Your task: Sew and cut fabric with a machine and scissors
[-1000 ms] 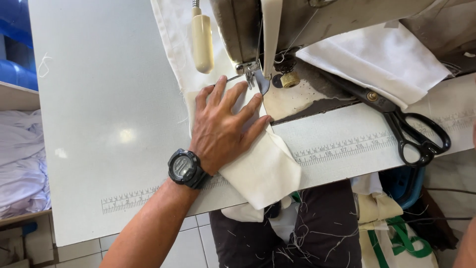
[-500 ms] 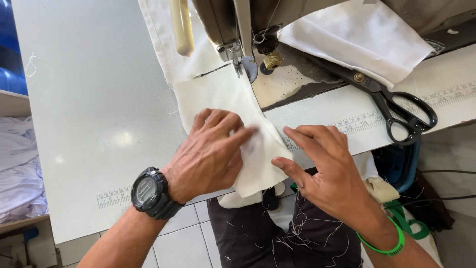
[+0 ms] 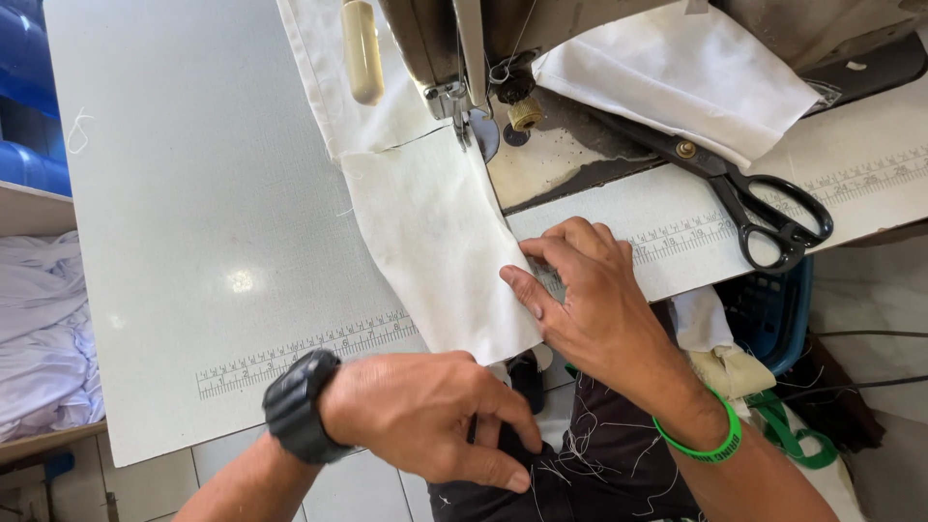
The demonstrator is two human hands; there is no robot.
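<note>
A cream fabric piece [image 3: 435, 242] lies on the sewing table [image 3: 193, 213], its far end under the presser foot [image 3: 462, 111] of the sewing machine [image 3: 454, 39]. My right hand [image 3: 590, 300], with a green wristband, pinches the fabric's right edge with thumb and fingers. My left hand [image 3: 425, 411], with a black watch on the wrist, is at the table's front edge below the fabric's near end, fingers curled downward; what it grips is hidden.
Black scissors [image 3: 744, 198] lie on the table to the right, beside a folded white cloth [image 3: 677, 72]. A printed ruler strip [image 3: 300, 353] runs along the table's front. White fabric [image 3: 43, 329] is piled on a shelf at left. A blue basket [image 3: 773, 309] stands below right.
My left hand has slid off the fabric toward me to the table's front edge. My right hand has come in and moved up onto the fabric's right edge.
</note>
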